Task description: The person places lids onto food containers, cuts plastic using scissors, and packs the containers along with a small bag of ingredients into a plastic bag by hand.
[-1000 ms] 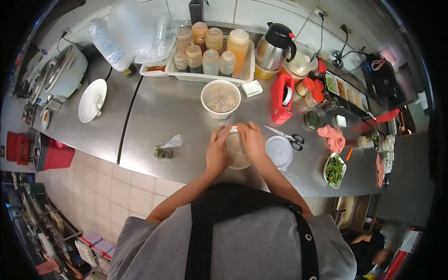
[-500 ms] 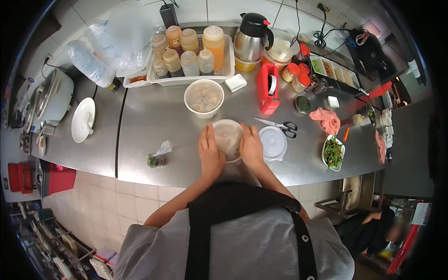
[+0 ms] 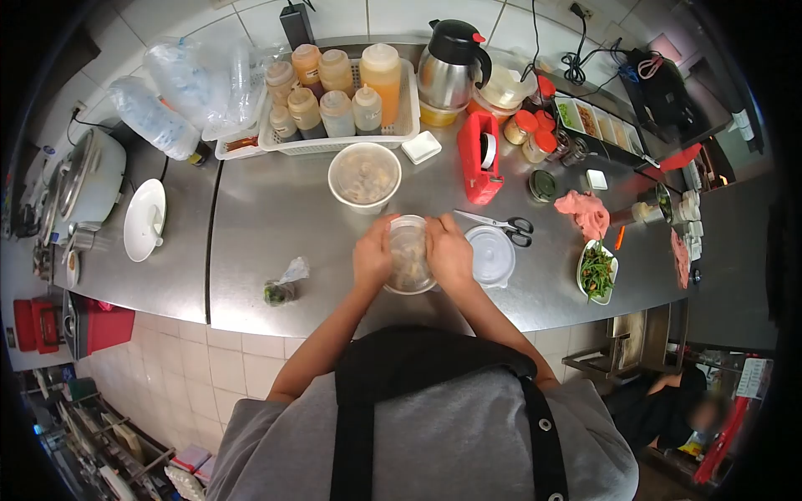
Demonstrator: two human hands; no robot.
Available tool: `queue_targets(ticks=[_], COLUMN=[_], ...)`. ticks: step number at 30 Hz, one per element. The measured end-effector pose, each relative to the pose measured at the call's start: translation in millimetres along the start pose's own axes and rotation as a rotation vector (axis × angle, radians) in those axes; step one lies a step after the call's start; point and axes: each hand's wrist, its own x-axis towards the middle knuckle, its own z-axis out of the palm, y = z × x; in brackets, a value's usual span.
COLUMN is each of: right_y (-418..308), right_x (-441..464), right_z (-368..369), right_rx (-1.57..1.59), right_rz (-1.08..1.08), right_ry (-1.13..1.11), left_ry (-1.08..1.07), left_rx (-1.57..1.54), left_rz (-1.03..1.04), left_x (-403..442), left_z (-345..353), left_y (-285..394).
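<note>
A round takeaway bowl with a translucent lid and brownish food beneath it stands on the steel counter in front of me. My left hand is curled against its left side, fingers at the rim. On the opposite side my right hand grips the rim in the same way. Just beyond them is a second lidded bowl with similar contents. A loose clear lid lies right of my right hand, near a pair of scissors. The undersides of my fingers are hidden.
A white basket of sauce bottles and a steel jug line the back. Rightward are a red tape dispenser, a pink cloth and a dish of greens. A small plastic bag lies left; another person is lower right.
Both hands have shifted along the bowl's rim, and their fingers are more curled than before, when they lay straighter along its sides. The bowl itself stays in nearly the same place.
</note>
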Motion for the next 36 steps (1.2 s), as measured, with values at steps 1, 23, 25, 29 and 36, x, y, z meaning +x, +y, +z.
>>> queue_targets(ticks=[1,23,25,29,36], right_y=[1.2,8.7,8.3,9.3,18.9], right_x=[0.1,2.4,3.0,3.3,10.2], right_z=[1.3,11.9,10.9,11.8,17.1], right_rx=[-0.005,0.182,0.19,0.121,0.162], right_rz=[-0.015,-0.093,-0.108,-0.112,-0.049], right_ry=[0.013,0.189,0.209,0.15,-0.016], left_ry=[-0.009,-0.37,-0.394,-0.373,-0.336], left_rx=[0.022,-0.166,-0.165,-0.047,0.165], left_rz=[0.001,0.228,0.166,0.14,0.109], left_x=[1.6,34.3,35.9,34.4,29.2], left_z=[-0.6,-3.6,-3.8,-6.6,-10.7], left_y=[-1.7,-18.1,-15.4,-4.6,5.2])
